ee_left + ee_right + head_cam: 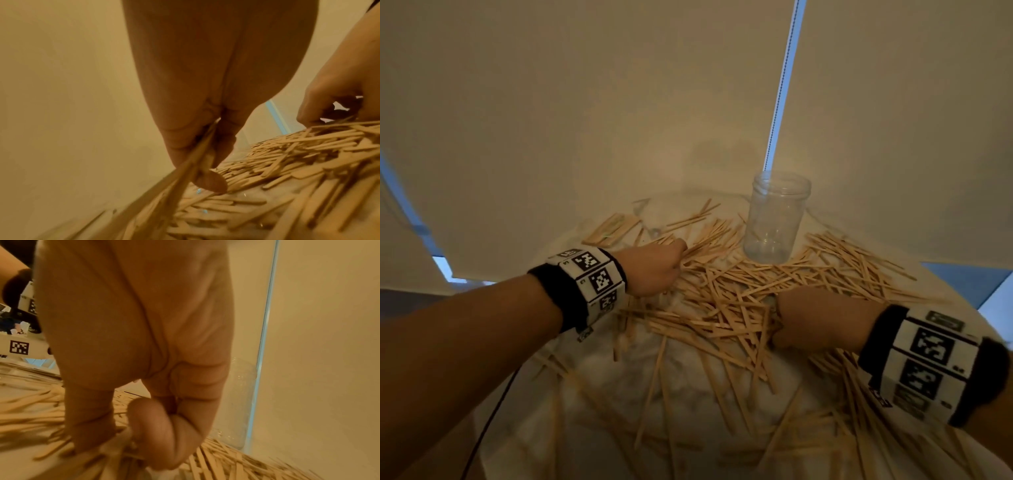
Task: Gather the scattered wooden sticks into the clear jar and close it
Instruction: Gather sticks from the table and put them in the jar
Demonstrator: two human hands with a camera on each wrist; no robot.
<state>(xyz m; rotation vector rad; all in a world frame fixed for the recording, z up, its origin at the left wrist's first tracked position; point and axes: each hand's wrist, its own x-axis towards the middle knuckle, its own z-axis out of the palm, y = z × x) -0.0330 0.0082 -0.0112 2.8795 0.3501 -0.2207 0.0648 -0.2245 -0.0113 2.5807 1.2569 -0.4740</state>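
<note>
Left hand pinches a small bunch of wooden sticks, their long axis pointing up-right toward the clear jar. Jar stands upright, open and empty at the far side of the desk, just beyond the left hand, which is nearer. Right hand is curled down in the pile; whether it actually holds any, can't tell. No lid in view.

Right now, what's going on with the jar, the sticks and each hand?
Clear jar: upright, lid off, no sticks inside.
Wooden sticks: scattered over the table around the jar.
Left hand: grips a bundle of sticks.
Right hand: curled down into the sticks; its hold is unclear.
</note>
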